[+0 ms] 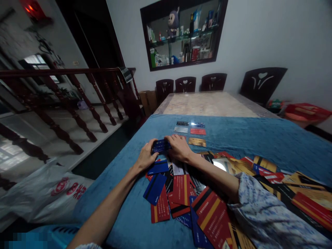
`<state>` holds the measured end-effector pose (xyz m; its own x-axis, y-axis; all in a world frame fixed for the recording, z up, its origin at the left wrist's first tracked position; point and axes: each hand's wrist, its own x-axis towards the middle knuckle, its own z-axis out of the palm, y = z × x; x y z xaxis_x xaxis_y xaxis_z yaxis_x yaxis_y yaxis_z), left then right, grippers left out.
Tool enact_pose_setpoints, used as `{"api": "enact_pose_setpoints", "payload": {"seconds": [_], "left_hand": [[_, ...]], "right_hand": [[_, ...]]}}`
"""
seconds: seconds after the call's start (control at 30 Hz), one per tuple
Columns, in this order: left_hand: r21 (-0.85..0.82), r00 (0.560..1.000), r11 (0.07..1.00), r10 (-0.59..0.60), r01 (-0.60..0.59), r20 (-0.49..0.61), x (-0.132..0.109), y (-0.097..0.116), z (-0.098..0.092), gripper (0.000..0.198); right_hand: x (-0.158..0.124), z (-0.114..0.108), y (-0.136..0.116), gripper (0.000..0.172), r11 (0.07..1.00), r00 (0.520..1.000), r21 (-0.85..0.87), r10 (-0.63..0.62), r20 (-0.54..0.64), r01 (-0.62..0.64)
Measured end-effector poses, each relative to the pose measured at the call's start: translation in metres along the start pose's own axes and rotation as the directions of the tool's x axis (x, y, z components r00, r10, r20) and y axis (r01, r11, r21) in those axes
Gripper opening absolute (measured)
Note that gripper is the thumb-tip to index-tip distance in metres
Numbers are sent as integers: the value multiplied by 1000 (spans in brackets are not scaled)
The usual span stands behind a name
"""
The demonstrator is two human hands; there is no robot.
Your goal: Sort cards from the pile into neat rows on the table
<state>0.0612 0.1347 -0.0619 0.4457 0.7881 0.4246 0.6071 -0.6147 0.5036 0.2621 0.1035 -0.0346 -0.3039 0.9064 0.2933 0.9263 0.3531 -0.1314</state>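
So both hands are sharing one card right now: the left hand (pixel 148 155) is pinching the left end of a glossy dark blue rectangular card (pixel 161 146) with pale print, and the right hand (pixel 178 147) is looking like it's gripping the other end, though its fingertips are mostly hiding from the camera. The card is sitting between the hands, near the left edge of the tabletop, which is wearing a plush blue cloth (pixel 261 133).

Just past the hands, a shiny gold rectangular card (pixel 197 141), a flat red rectangular card (pixel 197 131) and a pale silver rectangular card (pixel 181 129) are lying apart in a loose layout. Nearer the body, a messy heap of red, blue, black and gold cards (pixel 181 190) is overlapping all over the place.

What could go wrong, imo: the blue-and-white patterned sleeve (pixel 249 193) is crossing right over the heap, so a careless swing could be dragging cards around. That heap is looking slippery too, so one nudge could be sending a few sliding. And if one hand is letting go early, the dark blue card could be tipping and dropping onto its lookalikes underneath.
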Motion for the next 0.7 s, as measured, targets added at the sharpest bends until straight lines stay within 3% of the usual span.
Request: {"api": "enact_pose_setpoints", "payload": {"seconds": [0.13, 0.37, 0.7], "left_hand": [[37, 999, 999, 36, -35, -8, 5, 0, 0, 58], [124, 990, 983, 134, -139, 47, 25, 2, -3, 56], [282, 973, 939, 152, -196, 173, 65, 41, 7, 55]], "right_hand": [[6, -12, 0, 41, 999, 999, -29, 16, 40, -15], [6, -42, 8, 45, 993, 990, -117, 12, 137, 4], [-5, -53, 55, 46, 980, 999, -199, 22, 36, -14]]}}
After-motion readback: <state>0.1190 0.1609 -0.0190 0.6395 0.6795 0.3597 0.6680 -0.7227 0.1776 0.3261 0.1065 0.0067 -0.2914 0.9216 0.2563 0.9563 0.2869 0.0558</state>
